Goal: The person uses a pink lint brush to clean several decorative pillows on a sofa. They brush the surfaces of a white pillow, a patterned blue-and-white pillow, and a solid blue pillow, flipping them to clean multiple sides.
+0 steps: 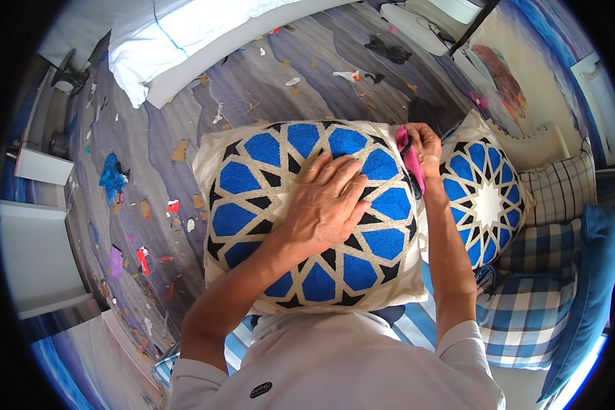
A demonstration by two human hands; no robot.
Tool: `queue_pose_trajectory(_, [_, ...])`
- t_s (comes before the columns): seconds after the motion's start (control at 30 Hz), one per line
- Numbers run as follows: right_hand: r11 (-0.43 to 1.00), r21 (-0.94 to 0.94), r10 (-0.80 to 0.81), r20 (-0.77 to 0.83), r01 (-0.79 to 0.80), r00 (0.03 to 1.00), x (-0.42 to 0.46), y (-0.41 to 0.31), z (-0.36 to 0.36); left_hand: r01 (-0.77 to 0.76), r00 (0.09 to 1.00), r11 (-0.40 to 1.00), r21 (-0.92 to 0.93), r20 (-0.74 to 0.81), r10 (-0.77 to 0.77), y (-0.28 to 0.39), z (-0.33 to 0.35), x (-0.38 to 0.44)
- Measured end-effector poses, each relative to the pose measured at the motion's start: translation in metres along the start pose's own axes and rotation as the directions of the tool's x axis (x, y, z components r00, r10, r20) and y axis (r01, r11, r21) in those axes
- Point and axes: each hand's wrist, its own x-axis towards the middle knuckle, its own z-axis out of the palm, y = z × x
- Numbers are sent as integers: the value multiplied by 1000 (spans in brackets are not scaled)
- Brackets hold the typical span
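A cream throw pillow (318, 279) with a blue and black star pattern lies across my lap. My left hand (330, 202) rests flat on its middle, fingers slightly spread and nothing held. At the pillow's upper right corner, my right hand (424, 146) grips a bright pink cloth (411, 161) with black parts. The cloth runs down along the pillow's right edge, and its exact kind is unclear. My right fingertips are partly hidden by the hand itself.
To my right stands a matching patterned pillow (507, 189), beside checked cushions (530, 312) and a plain blue cushion (594, 287). Scraps and a blue plastic bag (111, 177) litter the floor (159, 133). A bed with a white sheet (138, 51) stands ahead.
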Motion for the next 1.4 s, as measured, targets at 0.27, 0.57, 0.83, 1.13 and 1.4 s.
queue_pose_trajectory(0.27, [959, 125, 205, 316, -255, 926, -82, -8, -35, 18, 1000, 1000, -10, 10, -18, 1, -1, -4])
queue_pose_trajectory(0.57, [945, 156, 231, 302, -287, 925, -88, 7, -44, -2, 1000, 1000, -8, -6, 2, -1, 0, 0])
queue_pose_trajectory(0.83, [974, 171, 131, 111, -148, 985, -18, 19, -10, -8, 1000, 1000, -23, -25, 7, 0, 2, 0])
queue_pose_trajectory(1.13, [893, 170, 275, 524, -416, 806, -84, 5, -41, -4, 1000, 1000, -10, -20, 4, 1, -2, -3])
queue_pose_trajectory(1.4, [881, 132, 314, 556, -454, 769, -178, -16, -81, -20, 1000, 1000, -21, -5, 19, 1, -1, -1])
